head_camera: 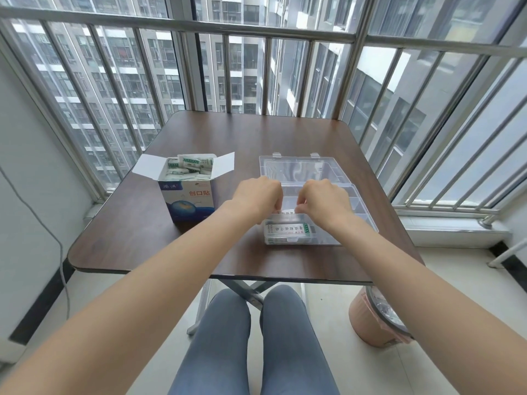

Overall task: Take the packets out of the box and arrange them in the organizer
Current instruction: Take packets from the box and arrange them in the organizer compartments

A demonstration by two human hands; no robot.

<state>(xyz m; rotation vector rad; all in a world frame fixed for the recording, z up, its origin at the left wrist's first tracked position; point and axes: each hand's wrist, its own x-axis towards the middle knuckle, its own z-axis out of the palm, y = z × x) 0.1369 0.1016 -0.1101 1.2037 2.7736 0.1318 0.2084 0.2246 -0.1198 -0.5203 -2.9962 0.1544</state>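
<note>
A dark brown wood-grain table (199,252) with rounded corners carries everything. A clear, compartmented plastic organizer (362,206) lies open; left of it stands a glossy white-and-blue cardboard box (189,205), flaps up, full of packets (189,166). Over the organizer's near compartment, left hand (256,196) and right hand (325,199) curl together, pinching a white paper packet (288,213); more packets (288,230) are stacked flat there.

Both sets of fingertips are tucked under the knuckles, so what the left hand (258,198) and right hand (325,199) pinch between them over the organizer (362,206) is mostly hidden; only a white sliver shows. The packets (288,228) already in the near compartment carry print too small to read. Those still in the box (186,195) are a jumble, and how many there are cannot be told. The bin (370,323) on the floor is half behind the right forearm. Both arms run off the bottom edge
</note>
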